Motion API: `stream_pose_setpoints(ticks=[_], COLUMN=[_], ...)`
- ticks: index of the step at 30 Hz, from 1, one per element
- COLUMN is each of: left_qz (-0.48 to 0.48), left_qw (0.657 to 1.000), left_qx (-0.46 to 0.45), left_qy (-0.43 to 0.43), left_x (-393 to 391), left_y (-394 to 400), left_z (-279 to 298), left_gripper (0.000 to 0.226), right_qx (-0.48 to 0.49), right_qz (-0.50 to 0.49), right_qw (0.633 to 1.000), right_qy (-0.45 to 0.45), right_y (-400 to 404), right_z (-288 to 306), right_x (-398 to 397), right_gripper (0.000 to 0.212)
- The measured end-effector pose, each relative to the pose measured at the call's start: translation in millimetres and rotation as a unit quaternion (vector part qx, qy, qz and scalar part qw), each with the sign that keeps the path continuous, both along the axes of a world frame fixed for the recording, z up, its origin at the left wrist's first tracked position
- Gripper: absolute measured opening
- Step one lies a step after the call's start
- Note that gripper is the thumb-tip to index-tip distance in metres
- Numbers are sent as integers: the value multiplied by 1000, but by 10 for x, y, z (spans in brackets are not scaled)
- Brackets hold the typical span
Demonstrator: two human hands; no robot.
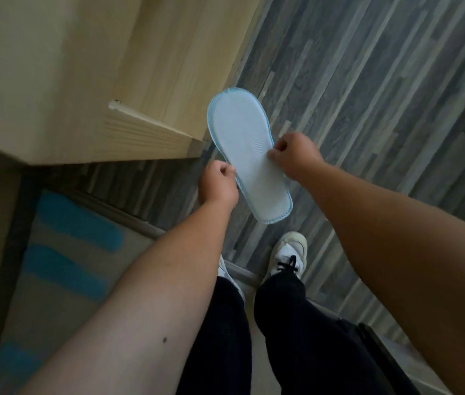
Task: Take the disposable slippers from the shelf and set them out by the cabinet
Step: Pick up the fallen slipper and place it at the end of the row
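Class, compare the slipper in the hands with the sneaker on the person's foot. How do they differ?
The slipper is flat, pale blue with blue stitched edging; the sneaker is bulkier, white with black laces. The slipper is held in the air, sole facing the camera, by the left hand and right hand; the sneaker stands on the floor. Both are footwear.

Matt ribbed slipper [247,155] sole — wood-grain cabinet [151,67]

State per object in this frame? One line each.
slipper: flat, sole side up, held in the air over the floor, both hands on its edges
left hand: shut on slipper, left edge
right hand: shut on slipper, right edge
cabinet: standing on the floor, slipper's toe end near its corner
shoe: on foot, laced
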State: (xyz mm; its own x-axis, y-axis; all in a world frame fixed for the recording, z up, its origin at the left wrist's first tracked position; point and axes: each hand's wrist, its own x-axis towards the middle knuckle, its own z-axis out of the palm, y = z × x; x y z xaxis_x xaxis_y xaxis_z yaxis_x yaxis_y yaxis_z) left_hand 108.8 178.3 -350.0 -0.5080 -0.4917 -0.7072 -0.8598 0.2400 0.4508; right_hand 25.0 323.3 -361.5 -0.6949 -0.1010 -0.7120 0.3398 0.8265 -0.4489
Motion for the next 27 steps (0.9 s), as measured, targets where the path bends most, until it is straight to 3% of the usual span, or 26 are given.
stream_pose_setpoints(ticks=[6, 10, 14, 20, 27], left_qz=[67, 86, 70, 9, 62], left_qw=[998, 996, 997, 1000, 998], left_qx=[14, 21, 17, -3, -21], left_qy=[0, 0, 1, 15, 6], left_x=[231, 388, 637, 1107, 2062], left_y=[204, 166, 5, -635, -1529], left_z=[571, 804, 963, 1017, 1111], left_gripper=[12, 10, 12, 10, 16], right_qx=[-9, -38, -35, -18, -22], right_qz=[12, -23, -28, -10, 27], right_qw=[999, 994, 993, 996, 996], right_qy=[-49, -99, -106, -89, -85], right_y=[149, 133, 16, -566, -1560], right_z=[652, 891, 1011, 1123, 1175], right_x=[138, 246, 497, 1005, 1809], right_gripper=[14, 29, 17, 14, 13])
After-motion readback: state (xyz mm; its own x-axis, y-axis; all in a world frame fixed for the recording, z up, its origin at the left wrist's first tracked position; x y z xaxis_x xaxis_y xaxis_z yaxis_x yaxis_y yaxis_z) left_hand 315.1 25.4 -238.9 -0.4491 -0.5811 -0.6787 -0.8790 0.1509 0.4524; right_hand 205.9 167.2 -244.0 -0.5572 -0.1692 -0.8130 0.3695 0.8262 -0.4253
